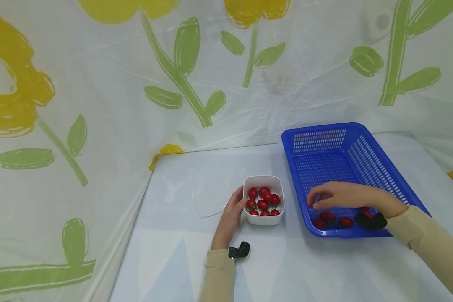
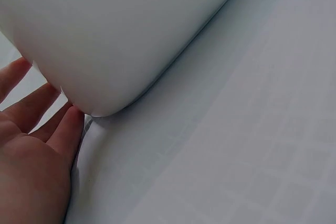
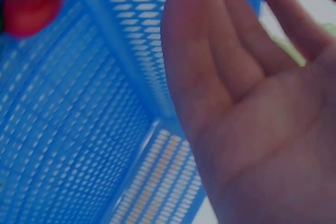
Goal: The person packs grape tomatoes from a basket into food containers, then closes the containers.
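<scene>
Cherry tomatoes [image 1: 262, 204] were seen, in the head view, gathered inside a white square container [image 1: 264, 221], which was placed near the middle of the worktop [image 1: 173, 260]. The left side of this container was touched by the left hand [image 1: 231, 214], whose grip was rather wide, with the fingers laid along the wall. To the left of this hand, a clear flat sheet [image 1: 209, 199] was found lying. To the right of the container, a blue basket [image 1: 321, 165] with slotted walls was placed, and several other tomatoes [image 1: 327, 217] were contained in it, along its near side. Above this basket the right hand [image 1: 337, 196] was held, with the fingers a little bent and a gap left between thumb and forefinger. Behind the worktop, a pale cloth [image 1: 109, 63] was printed with yellow flowers and green leaves.

In the left wrist view, a large part of the container was shown, and its lower part was touched by the fingertips [image 2: 76, 116].

In the right wrist view, the palm was shown close, the fingers were mostly extended, and the grip was fairly wide; the finger ends were cut by the upper border. One red tomato [image 3: 32, 6] was seen in the basket, apart from the hand.
</scene>
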The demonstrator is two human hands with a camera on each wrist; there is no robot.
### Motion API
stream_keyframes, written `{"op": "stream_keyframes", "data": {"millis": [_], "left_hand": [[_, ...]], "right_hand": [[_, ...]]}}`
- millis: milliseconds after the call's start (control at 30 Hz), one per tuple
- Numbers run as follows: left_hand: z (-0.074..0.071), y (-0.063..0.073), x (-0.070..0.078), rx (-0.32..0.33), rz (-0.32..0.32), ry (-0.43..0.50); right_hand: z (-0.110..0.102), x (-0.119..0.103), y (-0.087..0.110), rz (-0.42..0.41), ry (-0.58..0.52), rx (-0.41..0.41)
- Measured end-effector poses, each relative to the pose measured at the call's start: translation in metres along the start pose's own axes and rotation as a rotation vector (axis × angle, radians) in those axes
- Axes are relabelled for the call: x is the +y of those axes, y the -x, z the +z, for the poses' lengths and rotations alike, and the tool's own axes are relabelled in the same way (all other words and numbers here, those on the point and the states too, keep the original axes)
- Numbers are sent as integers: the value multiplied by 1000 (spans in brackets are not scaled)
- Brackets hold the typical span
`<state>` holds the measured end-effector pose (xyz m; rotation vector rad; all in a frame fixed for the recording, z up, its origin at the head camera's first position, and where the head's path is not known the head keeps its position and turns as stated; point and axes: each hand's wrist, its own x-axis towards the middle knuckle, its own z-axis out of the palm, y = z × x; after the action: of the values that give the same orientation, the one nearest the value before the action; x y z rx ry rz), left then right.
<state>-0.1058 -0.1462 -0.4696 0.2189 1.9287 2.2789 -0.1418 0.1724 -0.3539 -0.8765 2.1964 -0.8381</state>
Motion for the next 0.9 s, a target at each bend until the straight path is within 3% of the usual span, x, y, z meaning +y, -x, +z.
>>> {"op": "stream_keyframes", "data": {"millis": [233,700,900], "left_hand": [[5,2,6,-3,14,3],[-1,4,8,0,6,-10],[-1,0,-2,-9,-8,35]], "right_hand": [[1,16,2,43,-40,-96],[1,31,-2,261,7,-78],[4,38,-3,297,24,-104]]}}
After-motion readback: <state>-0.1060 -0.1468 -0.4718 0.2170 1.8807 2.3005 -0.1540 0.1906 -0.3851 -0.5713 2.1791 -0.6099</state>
